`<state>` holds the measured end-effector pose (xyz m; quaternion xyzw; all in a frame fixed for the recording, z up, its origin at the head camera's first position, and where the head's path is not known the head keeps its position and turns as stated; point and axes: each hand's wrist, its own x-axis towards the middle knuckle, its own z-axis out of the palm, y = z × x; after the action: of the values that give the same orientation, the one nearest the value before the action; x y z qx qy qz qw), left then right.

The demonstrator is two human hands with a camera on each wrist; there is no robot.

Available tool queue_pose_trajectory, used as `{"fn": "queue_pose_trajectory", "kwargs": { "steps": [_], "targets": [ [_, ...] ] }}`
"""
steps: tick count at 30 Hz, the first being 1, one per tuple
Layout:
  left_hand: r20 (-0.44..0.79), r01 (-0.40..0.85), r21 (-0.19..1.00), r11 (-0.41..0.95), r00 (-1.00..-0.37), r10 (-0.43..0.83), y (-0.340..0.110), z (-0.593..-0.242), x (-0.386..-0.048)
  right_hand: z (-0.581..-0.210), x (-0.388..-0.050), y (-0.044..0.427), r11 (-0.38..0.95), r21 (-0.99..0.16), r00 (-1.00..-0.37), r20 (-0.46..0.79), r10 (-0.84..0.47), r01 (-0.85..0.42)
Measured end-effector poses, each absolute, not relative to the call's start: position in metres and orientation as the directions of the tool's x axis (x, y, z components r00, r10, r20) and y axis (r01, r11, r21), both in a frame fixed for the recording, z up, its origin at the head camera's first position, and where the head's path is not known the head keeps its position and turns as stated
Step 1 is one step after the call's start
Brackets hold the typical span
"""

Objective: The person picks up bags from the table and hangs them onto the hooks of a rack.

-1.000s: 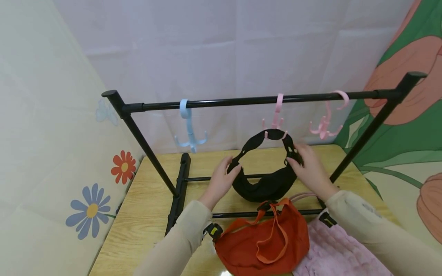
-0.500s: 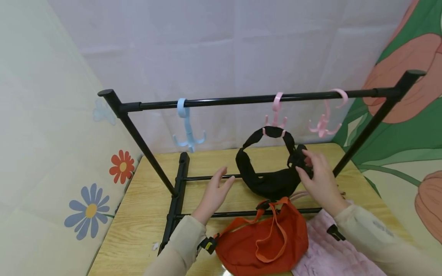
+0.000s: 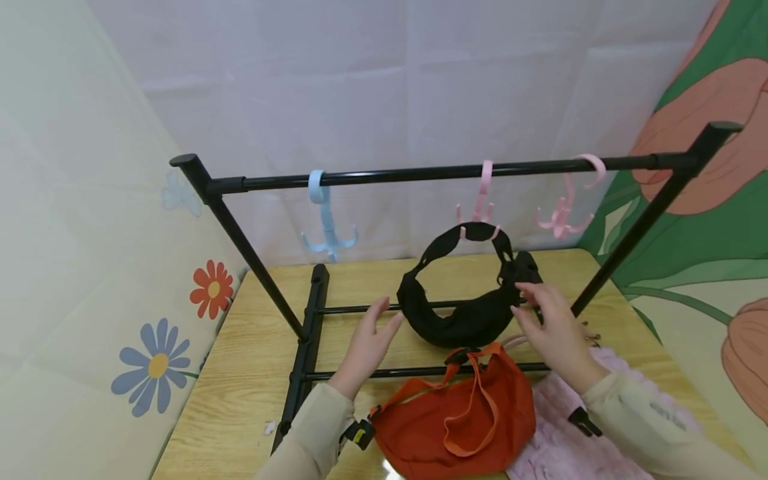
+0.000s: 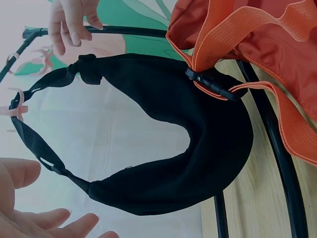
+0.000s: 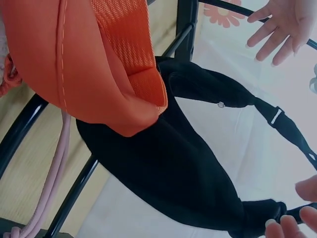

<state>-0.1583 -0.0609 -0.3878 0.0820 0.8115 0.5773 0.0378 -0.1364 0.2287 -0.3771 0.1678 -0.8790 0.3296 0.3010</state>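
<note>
A black crescent-shaped shoulder bag (image 3: 447, 330) hangs by its strap from the pink multi-prong hook (image 3: 483, 190) at the rack's middle. To its left, my left hand (image 3: 367, 347) is held apart from it, fingers relaxed and holding nothing. At the bag's right end, my right hand (image 3: 555, 333) hovers by the knotted part of the strap (image 5: 260, 213) with thumb and fingers parted. Whether a right fingertip still brushes the fabric I cannot tell. In the left wrist view the whole loop of the bag (image 4: 218, 139) shows, hanging below the hook.
A black rack bar (image 3: 396, 177) carries a light-blue hook (image 3: 328, 223) at left and another pink hook (image 3: 562, 217) at right. An orange bag (image 3: 420, 437) lies in front on the wooden table (image 3: 207, 400), beside a fluffy pink bag (image 3: 567, 433).
Both hands have let go of the black bag, the left first. My left hand has drawn down and left, the right slightly right and down. The bag swung right, then back.
</note>
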Motion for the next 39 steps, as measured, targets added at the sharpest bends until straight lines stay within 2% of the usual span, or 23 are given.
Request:
{"fn": "queue_pose_trajectory", "kwargs": {
  "steps": [8, 20, 33, 39],
  "targets": [
    [0.046, 0.102, 0.941, 0.324, -0.984, 0.174, -0.062, -0.392, -0.156, -0.381, -0.135, 0.226, 0.699, -0.502, -0.771, 0.627, -0.111, -0.509],
    [0.025, 0.077, 0.944, 0.320, -0.986, 0.165, -0.064, -0.401, -0.152, -0.389, -0.137, 0.225, 0.699, -0.448, -0.721, 0.679, -0.140, -0.557],
    [0.043, 0.089, 0.944, 0.319, -0.988, 0.150, -0.064, -0.411, -0.145, -0.393, -0.135, 0.223, 0.701, -0.444, -0.732, 0.661, -0.165, -0.558],
    [0.025, 0.069, 0.945, 0.320, -0.990, 0.139, -0.064, -0.414, -0.142, -0.394, -0.132, 0.221, 0.712, -0.466, -0.773, 0.612, -0.170, -0.526]
  ]
}}
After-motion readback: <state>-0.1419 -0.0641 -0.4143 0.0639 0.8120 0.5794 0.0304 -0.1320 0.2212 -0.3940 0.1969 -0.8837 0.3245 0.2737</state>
